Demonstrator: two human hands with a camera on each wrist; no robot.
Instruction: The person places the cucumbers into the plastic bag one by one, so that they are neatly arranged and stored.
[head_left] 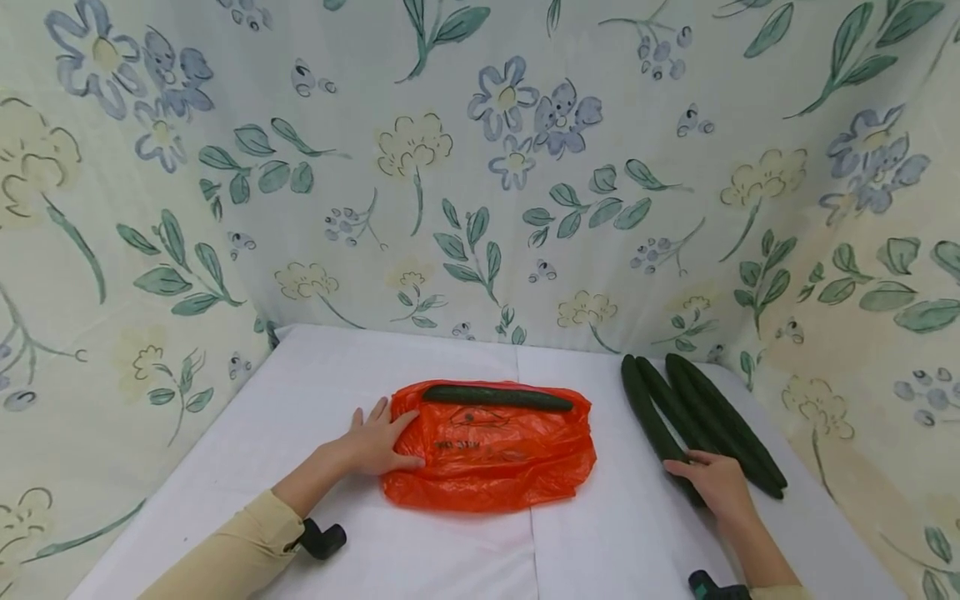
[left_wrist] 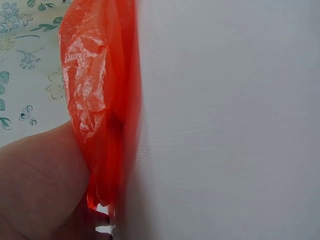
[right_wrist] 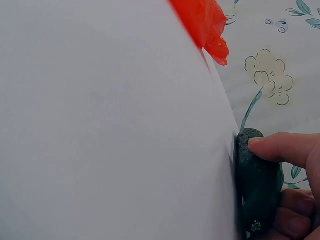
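While my left hand presses flat on the orange bag, my right hand curls around a cucumber on the bench; another cucumber, farther back atop the bag, could roll off if the plastic shifts.

A table draped in white cloth stands against flowered fabric. An orange plastic bag lies flat near its middle, with one cucumber along the bag's far edge. Well apart to the right, a cluster of cucumbers lies side by side, touching each other.
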